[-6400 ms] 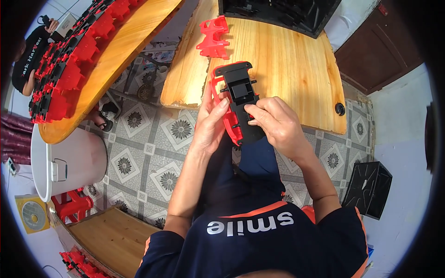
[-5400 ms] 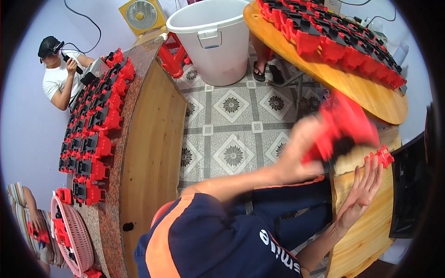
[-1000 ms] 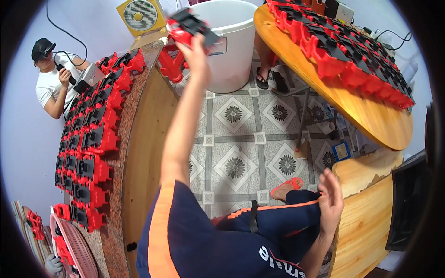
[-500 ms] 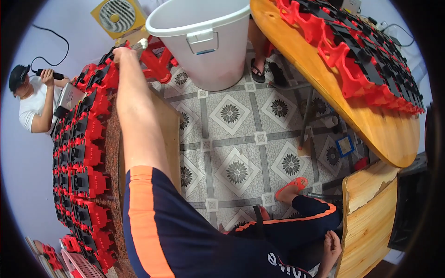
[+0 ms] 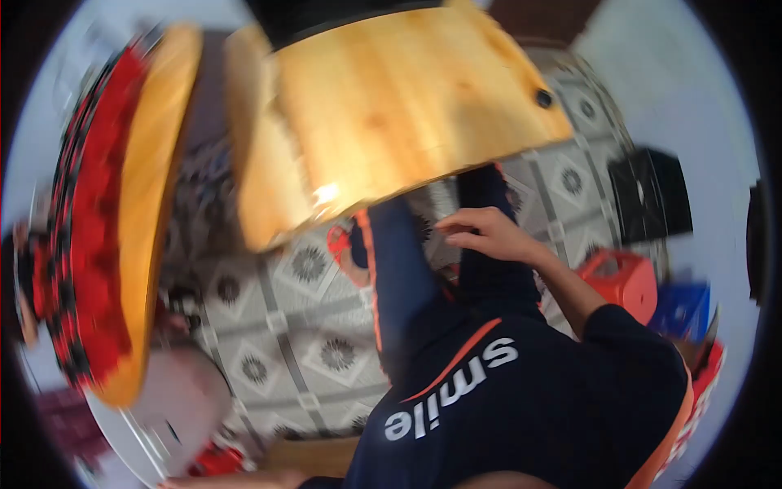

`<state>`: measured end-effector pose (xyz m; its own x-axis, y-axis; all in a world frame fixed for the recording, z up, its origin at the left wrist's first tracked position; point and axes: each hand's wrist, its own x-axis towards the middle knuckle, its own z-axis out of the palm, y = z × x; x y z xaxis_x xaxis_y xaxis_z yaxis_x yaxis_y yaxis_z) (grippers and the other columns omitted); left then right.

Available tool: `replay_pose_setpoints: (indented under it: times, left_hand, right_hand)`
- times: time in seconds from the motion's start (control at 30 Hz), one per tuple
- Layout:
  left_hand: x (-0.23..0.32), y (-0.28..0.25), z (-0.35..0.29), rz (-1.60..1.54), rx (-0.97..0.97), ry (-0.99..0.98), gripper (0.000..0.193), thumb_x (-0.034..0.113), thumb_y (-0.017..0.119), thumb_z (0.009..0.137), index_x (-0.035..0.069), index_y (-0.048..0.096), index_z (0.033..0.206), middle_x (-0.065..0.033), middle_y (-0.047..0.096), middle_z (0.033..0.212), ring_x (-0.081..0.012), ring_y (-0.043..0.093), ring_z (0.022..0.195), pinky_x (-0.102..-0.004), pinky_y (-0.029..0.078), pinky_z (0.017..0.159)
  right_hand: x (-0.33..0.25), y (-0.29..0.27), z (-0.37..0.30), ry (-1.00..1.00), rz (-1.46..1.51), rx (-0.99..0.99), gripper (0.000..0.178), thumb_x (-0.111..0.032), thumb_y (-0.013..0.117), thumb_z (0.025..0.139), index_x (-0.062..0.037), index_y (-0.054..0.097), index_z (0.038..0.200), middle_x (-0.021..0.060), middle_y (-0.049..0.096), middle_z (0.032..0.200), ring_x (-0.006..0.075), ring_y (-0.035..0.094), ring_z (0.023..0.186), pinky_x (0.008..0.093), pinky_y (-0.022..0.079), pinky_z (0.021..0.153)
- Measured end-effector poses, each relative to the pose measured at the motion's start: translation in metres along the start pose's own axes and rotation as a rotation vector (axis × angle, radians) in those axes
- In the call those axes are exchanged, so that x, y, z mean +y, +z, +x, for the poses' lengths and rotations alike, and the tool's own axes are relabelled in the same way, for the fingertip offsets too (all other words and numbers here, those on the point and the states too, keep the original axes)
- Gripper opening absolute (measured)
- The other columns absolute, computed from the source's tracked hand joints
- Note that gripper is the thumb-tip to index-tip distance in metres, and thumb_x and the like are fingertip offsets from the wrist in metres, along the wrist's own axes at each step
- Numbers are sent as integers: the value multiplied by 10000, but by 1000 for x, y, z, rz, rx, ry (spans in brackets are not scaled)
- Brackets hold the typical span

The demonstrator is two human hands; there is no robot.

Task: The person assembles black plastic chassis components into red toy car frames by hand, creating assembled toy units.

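And here are the red-and-black parts (image 5: pixel 94 236), blurred but massed along the curved bench (image 5: pixel 151 212), well left of the right hand (image 5: pixel 482 234) and beyond the left hand (image 5: pixel 199 482). The right hand's bare, fingers loosely curled, nothing showing in them, hanging above the legs just short of the pale wooden bench (image 5: pixel 391 98). Left hand? Cut off at the lower edge near the white tub (image 5: pixel 191 391); its grip I can't tell. Looks like a lull between handlings; a fresh grip would call for the right fingers to spread and reach forward.
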<state>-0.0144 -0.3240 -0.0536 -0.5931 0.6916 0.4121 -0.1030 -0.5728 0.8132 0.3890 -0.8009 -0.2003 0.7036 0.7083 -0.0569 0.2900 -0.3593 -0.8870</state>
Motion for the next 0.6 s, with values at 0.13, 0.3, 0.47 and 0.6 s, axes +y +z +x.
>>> replay_pose_setpoints:
  times: [0.13, 0.3, 0.47, 0.6]
  left_hand:
    - [35, 140, -201, -135, -566, 125, 455, 305, 568, 906, 79, 495, 1294, -107, 511, 1293, -245, 491, 1179, -430, 445, 966]
    - [64, 206, -482, -369, -2167, 858, 366, 27, 665, 743, 56, 637, 1107, -195, 566, 1204, -395, 530, 1144, -470, 419, 974]
    - [63, 289, -617, -298, -2430, 1557, 873, 433, 783, 665, 116, 425, 1395, -205, 400, 1422, -416, 436, 1243, -507, 379, 974]
    - [68, 324, -669, -57, -2580, 1528, 1226, 630, 762, 497, 101, 262, 1484, -227, 264, 1502, -437, 336, 1309, -531, 333, 973]
  right_hand:
    - [60, -42, -36, -174, -485, 372, 247, -220, 691, 840, -56, 674, 1023, 91, 660, 1000, 242, 629, 921, 350, 486, 846]
    - [170, -102, -49, -496, -639, 166, 243, -296, 687, 784, -71, 648, 866, 57, 625, 992, 250, 569, 1029, 444, 400, 963]
    - [227, -117, -46, -422, -463, -195, 322, -391, 630, 830, -82, 608, 915, 75, 593, 1057, 258, 554, 1065, 460, 400, 975]
    - [212, -146, -75, -407, -298, -158, 328, -407, 622, 837, -89, 594, 915, 83, 586, 1065, 257, 525, 1113, 461, 368, 998]
